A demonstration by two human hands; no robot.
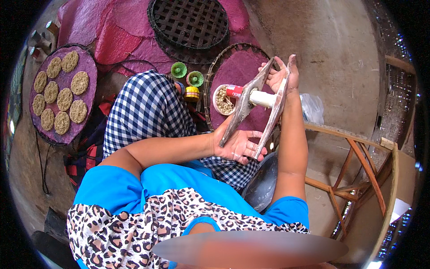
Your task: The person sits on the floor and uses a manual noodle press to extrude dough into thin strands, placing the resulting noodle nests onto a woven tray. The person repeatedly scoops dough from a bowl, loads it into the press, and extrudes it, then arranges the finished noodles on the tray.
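A two-handled wooden press (243,107) is held up between the person's two hands, its weathered grey-brown handles tapering to both ends and a smooth white cylinder (264,99) set between them; the cylinder's far end is hidden behind one handle. The left hand (237,144) lies palm up at the press's lower ends, fingers spread rather than wrapped round. The right hand (293,80) is at its upper ends, fingers extended and spread; part of its grip is hidden by a handle. Both hands carry whitish smears.

Just left of the press, a red printed cylinder (234,91) partly covers a round white-rimmed container (217,104) of pale strands; where the cylinder joins the press is hard to make out. Beneath the press is one round tray (233,67) with a woven rim and purple lining. Left of the press are two fluted green cups (178,69) and one yellow cup (192,93). Far left of it, a purple round tray (90,67) carries ten coarse noodle discs (65,99). Up and left of the press are stacked dark lattice baskets (190,22), the lower mostly covered. A translucent plastic bag (312,110) lies right of the press; below it, a dark bowl (262,184) is partly hidden by the arm.
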